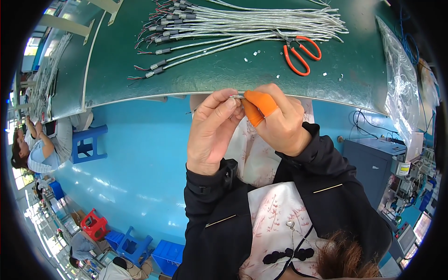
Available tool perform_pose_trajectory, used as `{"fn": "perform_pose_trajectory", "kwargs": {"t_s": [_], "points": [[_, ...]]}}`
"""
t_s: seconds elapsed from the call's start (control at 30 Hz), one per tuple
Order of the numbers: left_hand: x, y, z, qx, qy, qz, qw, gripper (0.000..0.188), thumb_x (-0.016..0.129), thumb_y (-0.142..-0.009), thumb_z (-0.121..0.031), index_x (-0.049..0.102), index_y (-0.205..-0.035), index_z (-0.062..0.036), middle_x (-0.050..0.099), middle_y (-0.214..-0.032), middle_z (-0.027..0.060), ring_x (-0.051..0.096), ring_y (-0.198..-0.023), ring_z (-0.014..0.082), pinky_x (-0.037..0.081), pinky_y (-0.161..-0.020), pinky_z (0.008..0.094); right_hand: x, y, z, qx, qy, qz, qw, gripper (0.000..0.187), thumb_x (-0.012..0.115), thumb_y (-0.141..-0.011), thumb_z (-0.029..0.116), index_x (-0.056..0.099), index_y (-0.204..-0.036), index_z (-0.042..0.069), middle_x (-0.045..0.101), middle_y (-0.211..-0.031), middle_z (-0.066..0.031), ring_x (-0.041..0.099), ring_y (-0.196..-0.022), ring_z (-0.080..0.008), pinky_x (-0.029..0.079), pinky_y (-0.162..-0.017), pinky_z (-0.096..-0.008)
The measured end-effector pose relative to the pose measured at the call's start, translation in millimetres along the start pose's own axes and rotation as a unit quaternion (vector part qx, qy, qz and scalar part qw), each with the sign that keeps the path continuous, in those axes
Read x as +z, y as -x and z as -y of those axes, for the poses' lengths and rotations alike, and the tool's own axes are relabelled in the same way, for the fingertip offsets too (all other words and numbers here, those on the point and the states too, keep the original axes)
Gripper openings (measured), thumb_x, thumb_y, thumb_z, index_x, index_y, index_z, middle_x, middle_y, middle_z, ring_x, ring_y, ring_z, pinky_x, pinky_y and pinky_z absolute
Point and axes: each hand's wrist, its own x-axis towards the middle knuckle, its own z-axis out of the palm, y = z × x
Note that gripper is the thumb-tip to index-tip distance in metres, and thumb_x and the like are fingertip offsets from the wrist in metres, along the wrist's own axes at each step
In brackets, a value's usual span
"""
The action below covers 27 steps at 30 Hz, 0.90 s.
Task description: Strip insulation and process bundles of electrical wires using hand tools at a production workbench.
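Just off the table's front edge, my two hands meet at a short, thin silvery cable piece (239, 96). My left hand (212, 128) pinches one end between thumb and forefinger. My right hand (282, 119), with orange finger covers on its thumb and forefinger, is closed on the other end. Most of the piece is hidden by my fingers. Beyond them lies a bundle of silvery braided cables (261, 22) with dark sleeves and fine coloured wires at their left ends. A pair of cutting pliers (298, 51) with orange handles rests against the bundle's near side.
Small white scraps (255, 53) dot the green tabletop (196, 74). A clear plastic bag (399, 74) hangs at the table's right end. To the right stands a grey cabinet (368, 163). Blue stools (88, 144) are on the floor at left, where another person (44, 149) sits.
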Motion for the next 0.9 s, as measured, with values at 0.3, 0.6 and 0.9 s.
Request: {"fn": "perform_pose_trajectory", "kwargs": {"t_s": [0.3, 0.6, 0.9], "points": [[-5.6, -0.5, -1.3, -0.024, 0.022, 0.006, 0.999, 0.018, 0.06, -0.086, -0.003, 0.061, -0.104, 0.0004, 0.061, -0.092, 0.0059, 0.055, -0.086, 0.015, 0.044, -0.082, 0.0284, 2.9, 4.4, 1.5, -0.019, 0.009, -0.011, 1.0, 0.024, 0.073, -0.063, -0.005, 0.061, -0.084, -0.001, 0.058, -0.076, -0.0078, 0.057, -0.051, -0.0198, 0.044, -0.043, -0.0263], [-4.6, 3.6, -3.3, -0.016, 0.02, 0.002, 1.0, 0.019, 0.06, -0.086, -0.001, 0.061, -0.105, 0.0011, 0.061, -0.094, 0.0069, 0.054, -0.087, 0.0149, 0.044, -0.083, 0.0289, 3.3, -0.2, 11.3, 0.103, -0.063, 0.033, 0.992, 0.021, 0.072, -0.068, -0.004, 0.059, -0.084, 0.0, 0.057, -0.073, -0.006, 0.055, -0.049, -0.0136, 0.042, -0.042, -0.0233], [-2.9, 7.9, -7.6, -0.005, 0.002, -0.013, 1.0, 0.02, 0.061, -0.085, -0.001, 0.061, -0.105, 0.0016, 0.06, -0.092, 0.0062, 0.053, -0.085, 0.0149, 0.044, -0.081, 0.0288, 5.4, 0.3, 15.5, 0.136, -0.103, 0.038, 0.985, 0.02, 0.072, -0.071, -0.003, 0.058, -0.084, 0.0, 0.055, -0.071, -0.0048, 0.053, -0.048, -0.0099, 0.04, -0.042, -0.022]]}}
